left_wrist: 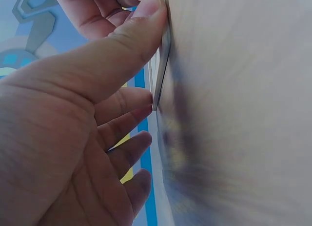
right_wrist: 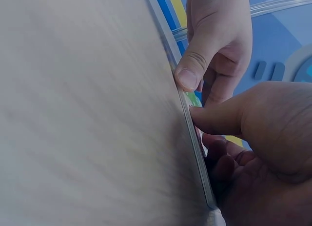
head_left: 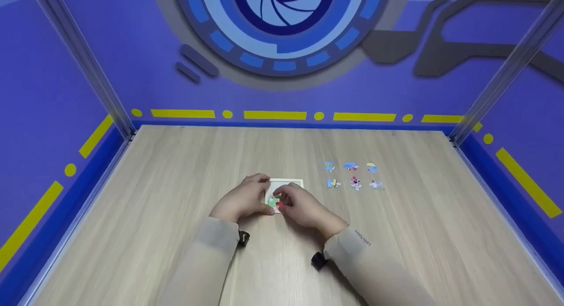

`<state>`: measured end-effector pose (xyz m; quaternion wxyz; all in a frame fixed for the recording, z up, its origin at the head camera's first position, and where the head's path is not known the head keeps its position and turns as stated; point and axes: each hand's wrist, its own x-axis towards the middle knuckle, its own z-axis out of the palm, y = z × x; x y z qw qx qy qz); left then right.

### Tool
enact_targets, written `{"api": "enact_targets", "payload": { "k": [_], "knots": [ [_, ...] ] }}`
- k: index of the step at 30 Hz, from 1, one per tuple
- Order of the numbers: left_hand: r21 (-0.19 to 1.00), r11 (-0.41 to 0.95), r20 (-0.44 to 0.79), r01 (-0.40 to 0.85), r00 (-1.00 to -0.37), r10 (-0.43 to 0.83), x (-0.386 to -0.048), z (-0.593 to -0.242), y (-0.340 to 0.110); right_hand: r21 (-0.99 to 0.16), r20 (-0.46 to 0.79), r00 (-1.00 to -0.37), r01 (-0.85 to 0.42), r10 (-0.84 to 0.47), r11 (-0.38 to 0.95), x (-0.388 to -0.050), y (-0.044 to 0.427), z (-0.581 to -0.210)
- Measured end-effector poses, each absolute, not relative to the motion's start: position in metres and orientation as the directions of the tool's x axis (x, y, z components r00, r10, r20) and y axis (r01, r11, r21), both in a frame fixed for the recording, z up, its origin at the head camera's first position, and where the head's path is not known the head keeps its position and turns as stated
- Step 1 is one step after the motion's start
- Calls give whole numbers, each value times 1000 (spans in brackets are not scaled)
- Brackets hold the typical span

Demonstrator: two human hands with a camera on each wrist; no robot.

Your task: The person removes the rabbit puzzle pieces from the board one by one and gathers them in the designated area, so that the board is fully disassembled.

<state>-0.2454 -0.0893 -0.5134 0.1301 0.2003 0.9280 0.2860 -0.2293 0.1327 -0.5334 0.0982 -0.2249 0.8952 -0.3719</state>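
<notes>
A small pale puzzle tray lies flat on the table, with a green piece and a red piece at its lower left. The left hand grips the tray by its left side, thumb at the near corner; the left wrist view shows this hand with thumb and fingertips on the tray edge. Over the tray, the right hand has thumb and curled fingers at the red piece, pinching it. In the right wrist view, the right hand partly hides that piece, its thumb just above the tray edge.
Several loose puzzle pieces lie in two rows to the right of the tray, among them a pink-and-white one and a yellow-and-blue one. The wooden table is bounded by blue-purple panels at the back and sides.
</notes>
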Motion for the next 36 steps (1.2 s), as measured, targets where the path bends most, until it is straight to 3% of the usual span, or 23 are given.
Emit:
{"api": "enact_targets", "payload": {
  "k": [15, 36],
  "knots": [
    [598, 747, -134, 291, -882, 452, -250, -516, -90, -793, -19, -901, -250, -433, 555, -231, 134, -537],
    [606, 740, -135, 291, -880, 456, -247, -515, -91, -751, 10, -896, -300, -444, 588, -230, 134, -539]
  ]
}}
